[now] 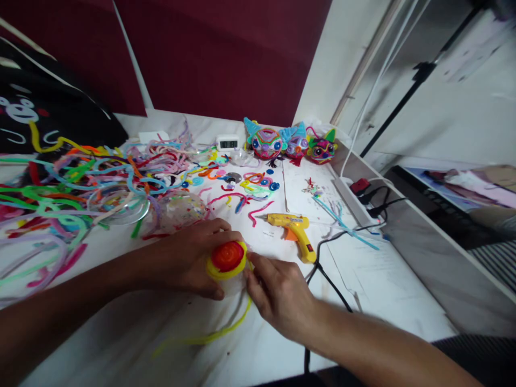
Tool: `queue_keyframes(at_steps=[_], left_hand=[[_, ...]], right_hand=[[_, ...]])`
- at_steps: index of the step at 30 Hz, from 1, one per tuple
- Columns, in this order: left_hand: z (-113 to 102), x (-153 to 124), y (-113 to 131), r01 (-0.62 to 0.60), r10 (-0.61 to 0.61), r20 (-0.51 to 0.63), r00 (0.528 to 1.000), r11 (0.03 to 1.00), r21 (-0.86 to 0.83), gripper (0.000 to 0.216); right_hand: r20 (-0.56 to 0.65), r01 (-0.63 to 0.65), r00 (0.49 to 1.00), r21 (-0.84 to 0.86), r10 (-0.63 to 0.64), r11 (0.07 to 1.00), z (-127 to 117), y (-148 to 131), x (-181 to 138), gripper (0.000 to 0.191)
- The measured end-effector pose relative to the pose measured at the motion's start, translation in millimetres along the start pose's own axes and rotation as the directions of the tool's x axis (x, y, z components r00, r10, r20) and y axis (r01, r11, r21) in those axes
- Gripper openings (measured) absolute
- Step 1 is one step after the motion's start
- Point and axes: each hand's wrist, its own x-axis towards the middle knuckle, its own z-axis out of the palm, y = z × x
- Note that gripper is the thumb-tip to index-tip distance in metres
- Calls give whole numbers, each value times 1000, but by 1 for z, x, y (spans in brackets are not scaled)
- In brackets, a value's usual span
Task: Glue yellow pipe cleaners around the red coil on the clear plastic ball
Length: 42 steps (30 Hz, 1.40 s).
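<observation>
1. Dark red board [217, 59] stands behind our white table [133, 344], with a black bag [60, 107] at the far left.
2. Our left hand [193, 255] curls around a clear ball [234, 290] near the table's front middle, fingers over its far side and thumb at its near side.
3. Facing up on that ball we see a red coil [228, 256] ringed with yellow.
4. Our right hand [284, 293] pinches a yellow strand [226, 334] between thumb and fingers at the ball's right side; its loose end trails toward us, blurred.
5. Just beyond our right hand lies a yellow glue gun [300, 234], nozzle pointing left.
6. To our left spreads a heap of colored pipe cleaners [100, 166].
7. Along the back we have a small clock [228, 143] and, to its right, three decorated heads [266, 144] side by side.
8. At the right edge sits a power strip [352, 200].
</observation>
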Motion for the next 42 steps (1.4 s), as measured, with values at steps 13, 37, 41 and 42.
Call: queue_keyframes(at_steps=[13, 37, 41, 42], left_hand=[[7, -4, -9, -79, 78, -38, 996, 997, -12, 80], [8, -16, 25, 123, -122, -43, 992, 992, 12, 84], [15, -19, 20, 141, -141, -54, 989, 990, 10, 88], [16, -20, 18, 132, -131, -63, 989, 991, 10, 88]], right_hand=[[142, -62, 988, -24, 65, 998, 7, 0, 3, 26], [98, -55, 994, 78, 48, 995, 2, 2, -2, 30], [75, -34, 997, 82, 28, 996, 1, 1, -1, 36], [65, -29, 998, 84, 24, 996, 1, 1, 0, 37]])
